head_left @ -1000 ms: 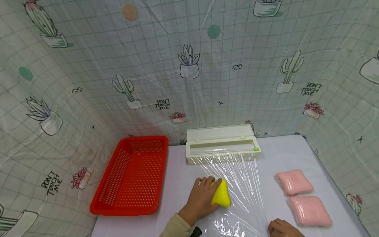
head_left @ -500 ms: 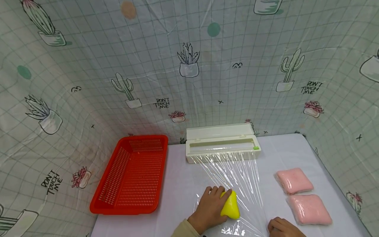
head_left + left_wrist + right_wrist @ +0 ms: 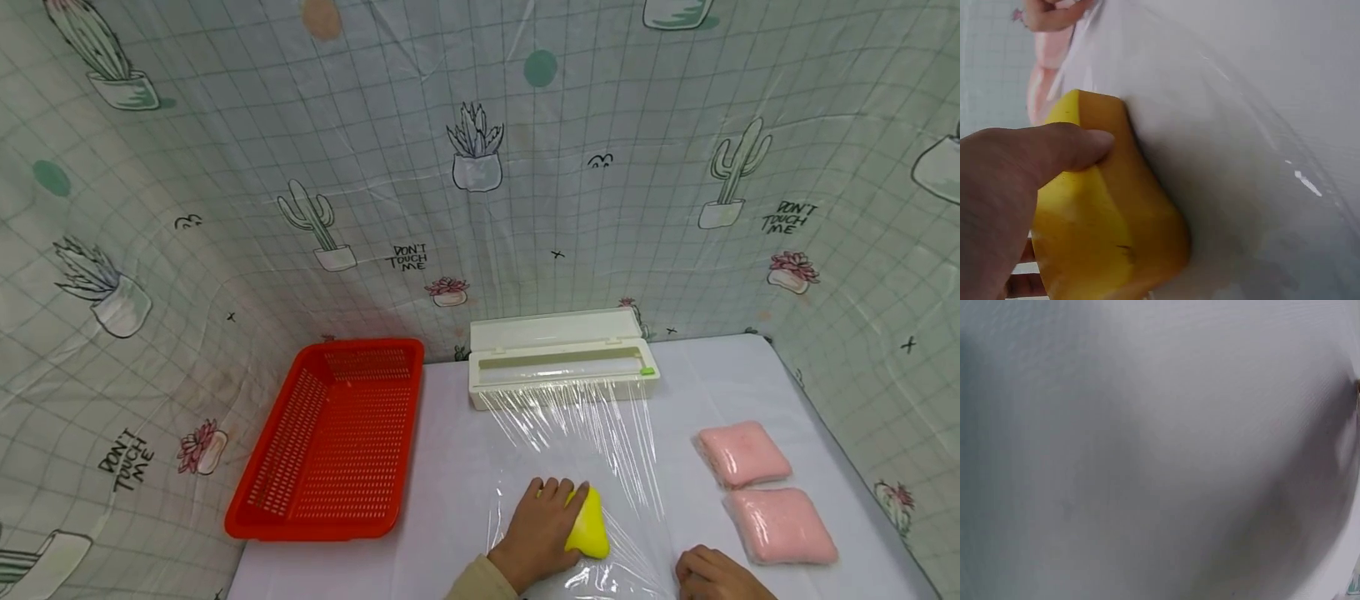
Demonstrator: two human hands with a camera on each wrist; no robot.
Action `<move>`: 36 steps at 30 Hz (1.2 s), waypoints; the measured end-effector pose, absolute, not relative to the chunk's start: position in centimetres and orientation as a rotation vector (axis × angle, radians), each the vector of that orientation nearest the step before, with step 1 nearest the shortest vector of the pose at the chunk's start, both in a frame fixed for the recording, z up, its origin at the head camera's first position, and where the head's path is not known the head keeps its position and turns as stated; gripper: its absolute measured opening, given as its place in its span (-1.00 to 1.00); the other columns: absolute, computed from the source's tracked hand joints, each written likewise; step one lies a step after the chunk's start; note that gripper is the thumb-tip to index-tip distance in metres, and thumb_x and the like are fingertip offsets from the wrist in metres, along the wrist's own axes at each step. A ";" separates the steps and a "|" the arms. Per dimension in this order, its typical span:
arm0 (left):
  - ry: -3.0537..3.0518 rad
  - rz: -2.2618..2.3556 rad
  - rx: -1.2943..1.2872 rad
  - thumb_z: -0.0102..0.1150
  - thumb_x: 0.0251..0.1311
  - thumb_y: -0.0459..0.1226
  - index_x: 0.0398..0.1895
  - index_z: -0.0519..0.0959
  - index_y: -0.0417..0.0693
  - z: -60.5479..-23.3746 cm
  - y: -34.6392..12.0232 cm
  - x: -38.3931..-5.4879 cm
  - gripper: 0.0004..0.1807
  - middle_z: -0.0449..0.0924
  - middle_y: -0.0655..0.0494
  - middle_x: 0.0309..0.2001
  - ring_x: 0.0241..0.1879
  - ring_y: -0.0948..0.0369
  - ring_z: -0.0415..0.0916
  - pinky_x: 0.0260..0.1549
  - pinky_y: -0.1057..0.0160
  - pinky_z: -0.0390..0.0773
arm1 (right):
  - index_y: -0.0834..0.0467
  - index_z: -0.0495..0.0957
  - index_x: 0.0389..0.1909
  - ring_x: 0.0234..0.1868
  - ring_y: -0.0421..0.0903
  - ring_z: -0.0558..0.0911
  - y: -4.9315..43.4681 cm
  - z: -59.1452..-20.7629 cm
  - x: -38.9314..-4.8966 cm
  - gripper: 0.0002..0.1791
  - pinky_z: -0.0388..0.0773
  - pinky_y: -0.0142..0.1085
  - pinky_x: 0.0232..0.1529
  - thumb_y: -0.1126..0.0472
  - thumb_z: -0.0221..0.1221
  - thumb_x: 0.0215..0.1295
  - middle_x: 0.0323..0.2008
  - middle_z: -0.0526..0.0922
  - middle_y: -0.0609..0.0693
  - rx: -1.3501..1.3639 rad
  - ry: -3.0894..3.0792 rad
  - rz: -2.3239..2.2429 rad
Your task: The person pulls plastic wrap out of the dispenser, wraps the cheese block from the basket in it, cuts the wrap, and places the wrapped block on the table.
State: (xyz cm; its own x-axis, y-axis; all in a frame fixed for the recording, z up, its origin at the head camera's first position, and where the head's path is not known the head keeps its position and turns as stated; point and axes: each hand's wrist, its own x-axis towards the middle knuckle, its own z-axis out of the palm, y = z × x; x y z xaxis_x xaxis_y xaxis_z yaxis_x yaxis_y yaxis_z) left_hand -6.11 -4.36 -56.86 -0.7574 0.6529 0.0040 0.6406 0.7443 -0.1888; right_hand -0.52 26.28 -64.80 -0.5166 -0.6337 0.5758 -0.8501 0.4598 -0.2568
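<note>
My left hand (image 3: pixel 542 532) holds a smooth yellow block (image 3: pixel 590 525) with an inward-curving side. In the left wrist view, the thumb presses one face of the yellow block (image 3: pixel 1094 231) while fingers show behind it. Beneath the block, clear plastic wrap (image 3: pixel 637 467) stretches over the table from a white dispenser box (image 3: pixel 562 392). At the wrap's right edge, my right hand (image 3: pixel 716 575) has curled fingers and appears to pinch the film; its fingertips are partly hidden. The right wrist view is blurred and shows mostly pale surface.
A red perforated basket (image 3: pixel 401 500) stands on the left. Two pink wrapped pads (image 3: pixel 783 525) lie at the right. The dispenser's lid (image 3: pixel 555 329) is raised against the patterned backdrop (image 3: pixel 555 208). White cloth covers the table (image 3: pixel 450 450).
My left hand has moved right and toward the near edge with the yellow block, which has come down onto the wrap. My right hand has barely moved.
</note>
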 end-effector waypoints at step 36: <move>-3.057 -0.078 -1.315 0.41 0.11 0.35 0.00 0.61 0.25 -58.4 -16.0 -3.7 -0.43 0.55 0.37 -0.09 -0.08 0.35 0.41 0.09 0.31 0.49 | -0.16 0.54 -0.62 -0.23 -0.40 0.45 26.2 -64.6 -1.0 -0.62 0.34 -0.59 -0.22 -0.14 0.59 -0.09 -0.29 0.52 -0.36 1.284 -2.289 0.726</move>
